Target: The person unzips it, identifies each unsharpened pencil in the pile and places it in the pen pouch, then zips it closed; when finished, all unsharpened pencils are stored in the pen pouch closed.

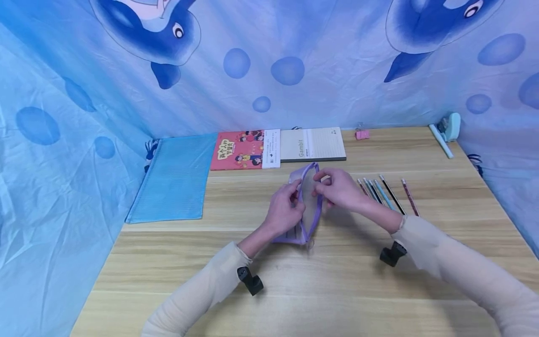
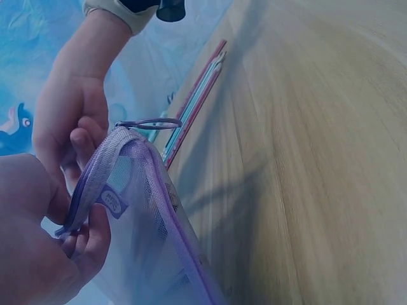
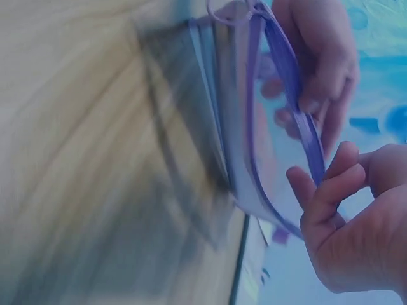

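A purple-edged, see-through mesh zip pouch (image 1: 316, 220) stands on the wooden table with its zipped mouth spread apart. My left hand (image 1: 286, 210) pinches the left edge of that mouth between thumb and fingers. On the opposite edge, toward the far end, my right hand (image 1: 337, 187) grips the rim with curled fingers. The left wrist view shows a ring-shaped zip pull (image 2: 149, 123) at the near end and a small label (image 2: 113, 202) inside the mesh. Several pencils (image 1: 385, 189) lie side by side just right of the pouch, partly hidden by my right forearm.
A blue folder (image 1: 177, 182) lies at the left. Along the back are a red book (image 1: 237, 152) and a Gambit notebook (image 1: 326, 144). Farther right sit a small pink item (image 1: 362, 135), a pale blue stick (image 1: 441, 142) and a light-blue object (image 1: 453, 126). A dolphin-printed curtain (image 1: 261, 37) hangs behind.
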`<action>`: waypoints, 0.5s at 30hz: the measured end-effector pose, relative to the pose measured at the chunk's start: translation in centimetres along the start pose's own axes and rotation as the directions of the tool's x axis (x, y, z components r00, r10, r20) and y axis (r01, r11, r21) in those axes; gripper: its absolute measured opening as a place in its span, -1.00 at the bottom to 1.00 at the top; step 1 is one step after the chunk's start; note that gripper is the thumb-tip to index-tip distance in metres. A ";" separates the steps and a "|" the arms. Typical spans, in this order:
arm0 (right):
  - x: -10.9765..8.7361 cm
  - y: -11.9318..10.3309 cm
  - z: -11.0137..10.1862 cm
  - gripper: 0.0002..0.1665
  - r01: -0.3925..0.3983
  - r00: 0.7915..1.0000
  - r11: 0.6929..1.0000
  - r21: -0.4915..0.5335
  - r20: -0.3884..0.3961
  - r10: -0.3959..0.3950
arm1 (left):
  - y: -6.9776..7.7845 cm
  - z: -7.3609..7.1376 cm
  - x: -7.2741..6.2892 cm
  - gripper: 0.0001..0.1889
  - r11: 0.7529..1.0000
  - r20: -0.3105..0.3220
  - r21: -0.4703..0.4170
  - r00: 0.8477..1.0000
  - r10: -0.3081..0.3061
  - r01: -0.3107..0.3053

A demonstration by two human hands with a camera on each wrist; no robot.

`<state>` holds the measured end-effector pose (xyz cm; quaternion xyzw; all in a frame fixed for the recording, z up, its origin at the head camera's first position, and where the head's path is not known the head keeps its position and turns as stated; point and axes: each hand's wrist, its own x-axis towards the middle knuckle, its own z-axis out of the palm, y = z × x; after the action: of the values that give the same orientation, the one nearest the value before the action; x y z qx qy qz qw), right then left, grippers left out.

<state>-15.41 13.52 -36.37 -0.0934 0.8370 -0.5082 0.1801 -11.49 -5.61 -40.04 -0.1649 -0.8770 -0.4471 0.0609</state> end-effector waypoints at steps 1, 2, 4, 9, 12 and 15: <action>-0.1 0.0 -0.4 -0.65 -0.001 1.000 1.000 0.000 -0.004 0.001 | 0.0 0.0 0.0 -0.33 1.000 0.001 -0.003 1.000 -0.003 0.003; -0.2 0.1 -1.0 -0.65 -0.001 1.000 1.000 -0.001 -0.009 0.001 | -0.1 0.0 0.0 -0.33 1.000 0.003 -0.007 1.000 -0.005 0.005; -0.6 0.5 -2.4 -0.65 -0.010 1.000 1.000 -0.021 -0.025 0.009 | -0.1 0.0 -0.1 -0.32 1.000 0.008 -0.014 1.000 -0.011 0.011; -1.6 2.5 -7.1 -0.62 -0.078 0.996 0.990 -0.119 -0.043 0.073 | 0.0 -0.1 -0.1 -0.32 1.000 0.015 -0.011 1.000 0.001 0.000; -2.4 4.3 -9.7 -0.60 -0.112 0.994 0.976 -0.187 -0.032 0.108 | -0.1 0.0 0.0 -0.33 1.000 0.019 -0.009 1.000 0.010 -0.010; -3.4 6.2 -12.0 -0.60 -0.124 0.992 0.958 -0.260 -0.025 0.121 | -0.1 0.1 0.0 -0.33 1.000 0.024 -0.005 1.000 0.007 -0.007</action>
<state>-16.87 27.35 -36.18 -0.0619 0.9017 -0.3817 0.1935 -11.49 -5.60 -40.21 -0.1733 -0.8759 -0.4473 0.0517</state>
